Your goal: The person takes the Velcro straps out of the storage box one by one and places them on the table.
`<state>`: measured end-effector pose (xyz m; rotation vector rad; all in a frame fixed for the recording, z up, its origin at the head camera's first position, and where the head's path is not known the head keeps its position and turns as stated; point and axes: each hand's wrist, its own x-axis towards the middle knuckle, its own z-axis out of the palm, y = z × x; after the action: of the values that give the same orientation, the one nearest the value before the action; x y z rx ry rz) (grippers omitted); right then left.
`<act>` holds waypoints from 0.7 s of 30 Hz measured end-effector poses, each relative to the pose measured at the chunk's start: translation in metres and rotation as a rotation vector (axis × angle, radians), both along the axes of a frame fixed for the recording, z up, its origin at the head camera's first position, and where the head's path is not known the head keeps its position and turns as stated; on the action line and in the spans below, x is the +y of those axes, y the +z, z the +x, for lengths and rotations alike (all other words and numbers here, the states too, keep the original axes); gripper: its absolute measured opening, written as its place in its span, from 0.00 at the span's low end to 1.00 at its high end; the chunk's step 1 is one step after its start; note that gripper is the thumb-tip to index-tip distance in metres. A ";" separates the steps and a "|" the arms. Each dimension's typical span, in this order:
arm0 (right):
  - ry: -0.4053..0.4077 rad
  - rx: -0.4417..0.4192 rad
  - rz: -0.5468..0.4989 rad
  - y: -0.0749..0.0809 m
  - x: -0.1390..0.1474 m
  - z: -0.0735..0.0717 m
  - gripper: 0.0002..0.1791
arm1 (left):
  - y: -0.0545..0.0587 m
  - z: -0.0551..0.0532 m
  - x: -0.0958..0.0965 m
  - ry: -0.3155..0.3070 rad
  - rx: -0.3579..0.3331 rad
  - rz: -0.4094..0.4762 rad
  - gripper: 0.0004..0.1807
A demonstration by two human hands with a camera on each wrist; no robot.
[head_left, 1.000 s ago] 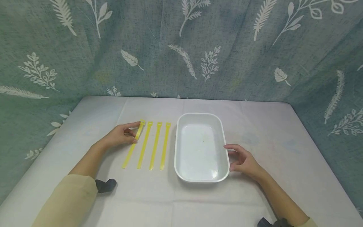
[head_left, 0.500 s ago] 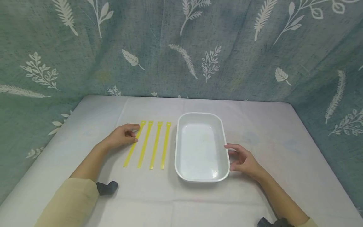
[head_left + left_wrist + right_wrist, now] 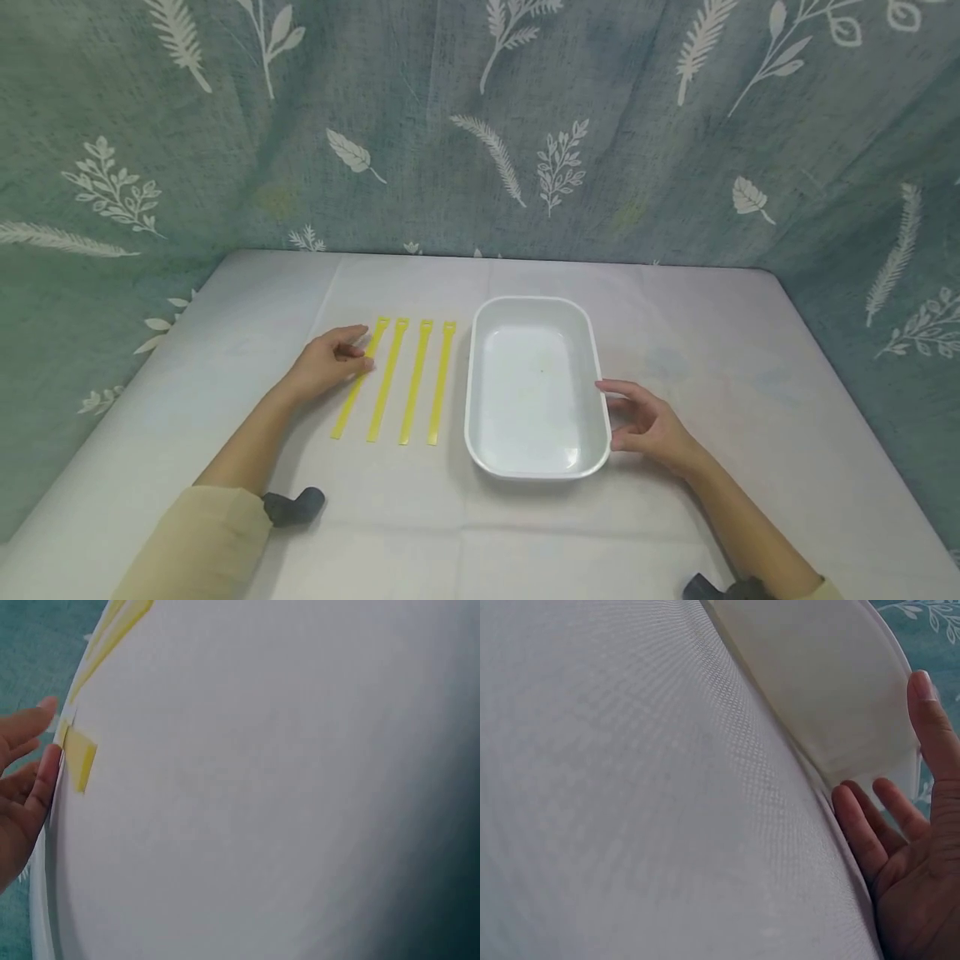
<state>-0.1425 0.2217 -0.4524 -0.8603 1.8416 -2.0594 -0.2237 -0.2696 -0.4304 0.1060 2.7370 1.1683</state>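
Several flat yellow strips, each with a slotted head at its far end, lie side by side on the white cloth in the head view. My left hand (image 3: 327, 362) is over the leftmost strip (image 3: 350, 408), its thumb across the middle and its index finger beside the head. In the left wrist view, the fingers are relaxed close to a yellow strip (image 3: 81, 759). To the right of the strips stands a white rectangular tray (image 3: 474, 367). My right hand (image 3: 651, 427) rests against the tray's right side, index finger and thumb touching its wall, the other fingers loosely bent.
A white cloth (image 3: 375, 550) covers the table, with fold lines in it. Behind and beside it hangs a green-blue curtain (image 3: 420, 200) with white leaf prints. Dark wrist devices (image 3: 296, 507) sit at both forearms, by beige sleeves.
The left index finger has drawn away from the head of the leftmost strip, which now lies flat. The right hand and tray hold their place; the whole view shifts slightly.
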 end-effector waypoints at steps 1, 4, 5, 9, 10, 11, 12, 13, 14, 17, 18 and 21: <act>-0.007 0.009 0.003 0.000 -0.001 0.000 0.38 | 0.000 0.002 0.001 0.021 0.004 -0.002 0.38; -0.030 0.035 0.012 0.002 -0.001 0.001 0.39 | 0.000 0.008 0.004 0.073 0.025 0.041 0.40; -0.042 0.045 0.018 0.002 0.000 0.002 0.40 | 0.001 0.010 0.006 0.083 0.036 0.063 0.41; -0.078 0.064 0.029 0.006 0.003 0.002 0.41 | 0.007 0.017 0.017 0.101 0.080 0.169 0.42; -0.088 0.064 0.033 0.008 0.003 0.002 0.40 | 0.009 0.019 0.020 0.102 0.092 0.196 0.42; -0.094 0.071 0.038 0.009 0.004 0.002 0.40 | 0.011 0.021 0.024 0.106 0.106 0.211 0.42; -0.106 0.092 0.054 0.010 0.005 0.002 0.40 | 0.013 0.023 0.027 0.106 0.125 0.219 0.41; -0.121 0.115 0.074 0.011 0.006 0.002 0.39 | 0.015 0.025 0.031 0.103 0.145 0.223 0.41; -0.136 0.138 0.096 0.012 0.006 0.002 0.39 | 0.017 0.027 0.035 0.094 0.169 0.232 0.41; -0.195 0.223 0.183 0.017 0.008 0.001 0.39 | 0.024 0.035 0.047 0.045 0.272 0.227 0.39; -0.219 0.242 0.217 0.018 0.009 0.002 0.39 | 0.026 0.037 0.051 0.020 0.311 0.221 0.38; -0.280 0.247 0.302 0.025 0.010 0.004 0.42 | 0.030 0.042 0.064 -0.039 0.395 0.213 0.39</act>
<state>-0.1383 0.2316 -0.4278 -0.8438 2.4521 -1.8115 -0.1817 -0.2055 -0.4000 0.4598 2.9036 1.5720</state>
